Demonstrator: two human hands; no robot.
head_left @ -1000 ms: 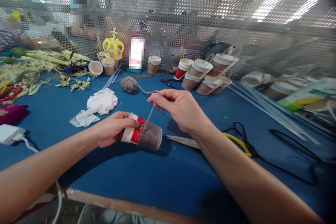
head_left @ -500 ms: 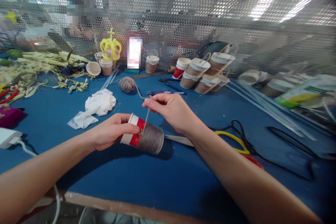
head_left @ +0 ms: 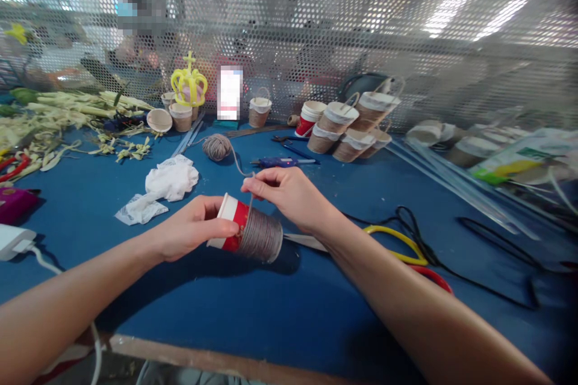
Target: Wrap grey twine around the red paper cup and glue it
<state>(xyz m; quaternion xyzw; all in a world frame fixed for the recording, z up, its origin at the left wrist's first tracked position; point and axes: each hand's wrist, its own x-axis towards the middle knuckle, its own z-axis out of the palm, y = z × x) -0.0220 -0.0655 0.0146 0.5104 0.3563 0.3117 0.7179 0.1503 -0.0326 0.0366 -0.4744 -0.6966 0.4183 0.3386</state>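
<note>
A red and white paper cup (head_left: pixel 259 236) lies tilted on its side above the table, its lower part wrapped in rows of grey yarn. My left hand (head_left: pixel 192 228) grips it near the rim, thumb along the red band. Just above the cup, my right hand (head_left: pixel 282 192) pinches the grey yarn (head_left: pixel 238 162) between thumb and fingers. That strand runs from the cup up to my fingertips, then back to a yarn ball (head_left: pixel 217 147). Scissors (head_left: pixel 307 242) with yellow and red handles lie partly under my right forearm.
Twine-wrapped cups (head_left: pixel 339 117) stand stacked at the back right. A crumpled white lace cloth (head_left: pixel 171 178) lies left of my hands. Behind it are a yellow crown (head_left: pixel 189 87) and pale plant strips (head_left: pixel 76 105). A blue glue gun-like tool (head_left: pixel 282 162) and black cord (head_left: pixel 478 286) lie right.
My right hand has come slightly lower and left with the pinched yarn, closer to the cup. My left hand keeps its hold, and the cup is almost unmoved.
</note>
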